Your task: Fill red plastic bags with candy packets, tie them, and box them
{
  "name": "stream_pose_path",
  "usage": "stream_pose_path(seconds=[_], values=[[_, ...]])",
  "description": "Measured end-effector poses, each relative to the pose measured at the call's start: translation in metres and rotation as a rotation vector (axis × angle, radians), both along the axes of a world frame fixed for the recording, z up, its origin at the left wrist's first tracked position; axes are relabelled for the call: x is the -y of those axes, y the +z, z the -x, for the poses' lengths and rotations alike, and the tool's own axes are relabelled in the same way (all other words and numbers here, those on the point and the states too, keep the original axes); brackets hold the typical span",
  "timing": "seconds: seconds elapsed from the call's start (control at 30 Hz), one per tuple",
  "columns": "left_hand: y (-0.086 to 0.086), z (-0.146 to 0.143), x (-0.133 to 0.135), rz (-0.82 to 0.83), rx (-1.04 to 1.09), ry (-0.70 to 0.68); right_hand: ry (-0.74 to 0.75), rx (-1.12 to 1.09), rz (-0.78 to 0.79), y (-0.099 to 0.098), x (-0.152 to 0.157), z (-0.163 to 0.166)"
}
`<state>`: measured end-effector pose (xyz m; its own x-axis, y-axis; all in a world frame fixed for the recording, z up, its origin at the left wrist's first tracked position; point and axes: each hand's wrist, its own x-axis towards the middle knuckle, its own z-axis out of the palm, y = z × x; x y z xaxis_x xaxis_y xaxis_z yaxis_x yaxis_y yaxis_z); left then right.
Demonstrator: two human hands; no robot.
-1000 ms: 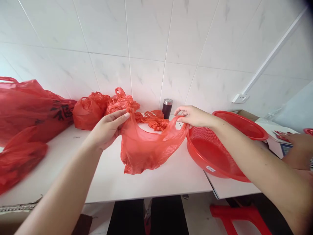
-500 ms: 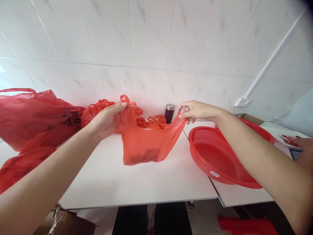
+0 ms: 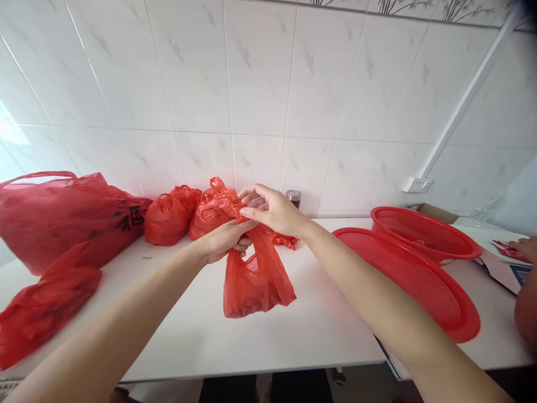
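Observation:
A small red plastic bag [image 3: 255,282] hangs just above the white table [image 3: 293,336], its bottom touching the top. My left hand [image 3: 226,240] is closed around the bag's gathered handles. Right above it, my right hand [image 3: 271,210] pinches the handle ends, fingers curled. Both hands meet at the middle of the view, close to the tiled wall.
Two tied red bags [image 3: 168,215] and loose red bags [image 3: 285,239] lie by the wall. A big red bag [image 3: 62,215] and another [image 3: 46,305] sit at the left. Two red colander basins [image 3: 415,280] are at the right. A dark flask [image 3: 293,197] stands behind. Another person's hand [image 3: 526,249] shows at the right edge.
My hands held the bag's handles wide apart; they have come together at the middle, gathering the handles. The bag now hangs narrow. The view tilted upward.

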<state>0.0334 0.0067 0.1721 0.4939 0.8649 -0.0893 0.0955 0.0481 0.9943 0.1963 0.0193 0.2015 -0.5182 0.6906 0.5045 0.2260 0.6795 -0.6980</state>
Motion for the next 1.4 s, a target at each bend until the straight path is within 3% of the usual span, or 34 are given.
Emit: stream_pose_path(seconds=[0.1,0.17,0.33,0.57,0.7,0.8,0.93,1.07,1.17,1.27,1.4], values=[[-0.010,0.002,-0.003,0.025,0.054,0.072,-0.014,0.085,0.131,-0.028,-0.003,-0.017],[-0.016,0.004,-0.005,0.010,0.060,0.082,-0.052,0.014,0.184,-0.038,0.001,-0.028],[-0.021,0.015,-0.008,-0.059,0.034,0.117,-0.086,-0.067,0.120,-0.039,0.022,-0.037],[-0.016,0.022,-0.007,-0.059,0.023,0.034,-0.205,-0.138,0.036,-0.062,0.008,-0.013],[-0.017,0.024,-0.008,-0.069,0.091,0.013,-0.113,-0.070,0.013,-0.061,0.024,-0.016],[-0.015,0.023,-0.008,-0.182,-0.029,-0.022,-0.050,-0.063,0.062,-0.063,0.029,-0.019],[-0.016,0.013,-0.004,-0.327,-0.239,-0.029,-0.035,-0.297,0.246,-0.083,0.010,-0.011],[-0.028,0.001,0.002,-0.710,-0.526,0.183,-0.057,-0.390,0.372,-0.105,-0.006,0.002],[-0.040,-0.002,0.004,-0.946,-0.651,0.353,0.062,-0.421,0.487,-0.111,-0.005,0.005],[-0.047,0.001,0.003,-0.991,-0.630,0.354,0.155,-0.384,0.557,-0.108,0.002,0.003],[-0.049,0.014,0.008,-0.853,-0.478,0.146,0.080,-0.300,0.443,-0.108,0.007,-0.003]])
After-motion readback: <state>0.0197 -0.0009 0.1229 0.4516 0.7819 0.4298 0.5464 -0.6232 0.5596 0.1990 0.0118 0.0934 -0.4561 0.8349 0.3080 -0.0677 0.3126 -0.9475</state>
